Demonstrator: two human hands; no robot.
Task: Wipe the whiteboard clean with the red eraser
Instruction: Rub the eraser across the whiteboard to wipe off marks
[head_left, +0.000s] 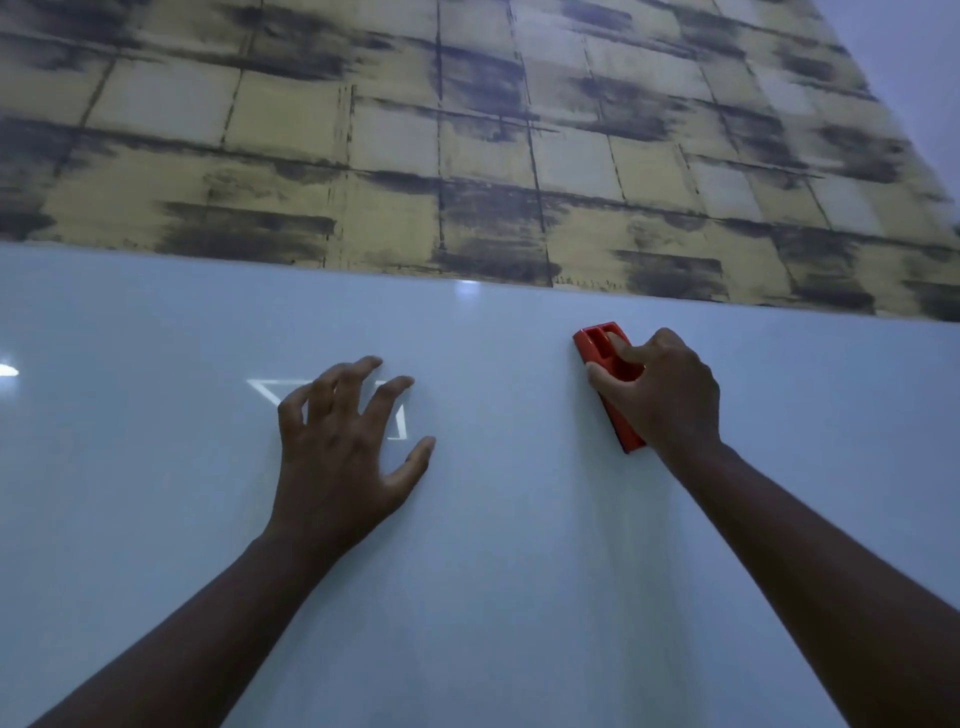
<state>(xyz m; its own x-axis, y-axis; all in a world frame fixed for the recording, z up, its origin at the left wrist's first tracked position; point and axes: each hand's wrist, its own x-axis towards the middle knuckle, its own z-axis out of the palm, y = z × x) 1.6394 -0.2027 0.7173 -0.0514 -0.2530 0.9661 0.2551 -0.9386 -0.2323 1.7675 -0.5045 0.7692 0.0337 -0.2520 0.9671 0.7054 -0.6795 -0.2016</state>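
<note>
- Right hand (662, 387) grips the red eraser (608, 364) against the whiteboard (519, 519), near its top edge
- Left hand (343, 447) spread loose, holding nothing
- Eraser looks light, rigid plastic; pinch its long sides

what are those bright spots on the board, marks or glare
Head view: likely glare, not ink; the glossy white whiteboard mirrors a pale light outline beside the left hand, with bright glints at its top edge and far left. The scene is dim; the right hand gripping the red plastic eraser stays sharp.
</note>
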